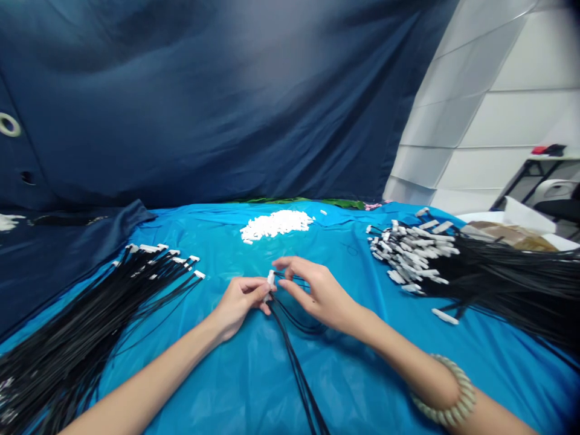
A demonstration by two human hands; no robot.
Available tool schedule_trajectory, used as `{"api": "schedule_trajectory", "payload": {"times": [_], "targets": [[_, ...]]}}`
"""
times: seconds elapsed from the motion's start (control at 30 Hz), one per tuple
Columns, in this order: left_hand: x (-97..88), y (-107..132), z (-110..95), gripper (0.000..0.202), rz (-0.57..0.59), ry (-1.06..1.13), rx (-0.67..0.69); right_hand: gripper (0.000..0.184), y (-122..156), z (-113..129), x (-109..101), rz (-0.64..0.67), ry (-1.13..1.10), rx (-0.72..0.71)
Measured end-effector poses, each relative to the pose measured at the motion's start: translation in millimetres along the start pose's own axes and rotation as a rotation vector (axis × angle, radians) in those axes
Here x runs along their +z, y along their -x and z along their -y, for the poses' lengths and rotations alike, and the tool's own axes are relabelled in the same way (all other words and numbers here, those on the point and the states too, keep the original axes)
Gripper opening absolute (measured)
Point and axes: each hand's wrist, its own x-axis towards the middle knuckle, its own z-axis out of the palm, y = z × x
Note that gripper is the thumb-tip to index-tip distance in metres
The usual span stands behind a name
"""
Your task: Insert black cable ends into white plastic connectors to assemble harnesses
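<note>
Blue plastic sheet (254,386) covers the counter, and the person's two bare hands work at its near middle. The left hand (240,305) has its grip clenched, pinching a small white connector (270,278) between thumb and fingertips. The connector stands nearly upright just beyond those fingertips, its long axis pointing about 12 o'clock with a slight lean. Thin black cables (294,356) drop from it and run toward 6 o'clock, off the lower edge of the view, with a looser loop curving out toward 4 o'clock beneath the right hand (324,293). That hand's grip is curved, its fingertips (290,285) right beside the connector and at the wires, but whether it is holding them I cannot tell. A pale beaded bangle (446,393) circles the right wrist. At 12 o'clock lies a heap of loose white connectors (276,223). A bundle of white-tipped black cables (90,326) fans out at 9 o'clock, and a larger bundle (498,284) lies at 3 o'clock, its white ends heaped together.
</note>
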Motion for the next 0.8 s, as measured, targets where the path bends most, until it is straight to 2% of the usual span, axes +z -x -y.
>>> {"api": "schedule_trajectory", "payload": {"times": [0.1, 0.23, 0.37, 0.57, 0.8], "targets": [[-2.3, -2.1, 1.0, 0.022, -0.042, 0.067, -0.013, 0.018, 1.5, -0.2, -2.0, -0.063, 0.193, -0.098], [-5.0, -4.5, 0.9, 0.02, -0.096, 0.135, -0.033, 0.007, 3.9, 1.0, -5.6, 0.006, 0.378, -0.264], [-6.8, -6.0, 1.4, 0.017, -0.102, 0.184, -0.062, 0.009, 4.5, -1.4, -2.0, 0.037, 0.484, -0.296], [-8.8, -5.8, 3.7, 0.012, -0.042, 0.235, -0.078, 0.012, 5.5, -6.3, 10.2, -0.105, 0.515, -0.368], [-8.6, -6.3, 3.7, 0.013, -0.008, 0.255, -0.063, 0.012, 5.1, -8.4, 15.2, -0.183, 0.519, -0.443]]}}
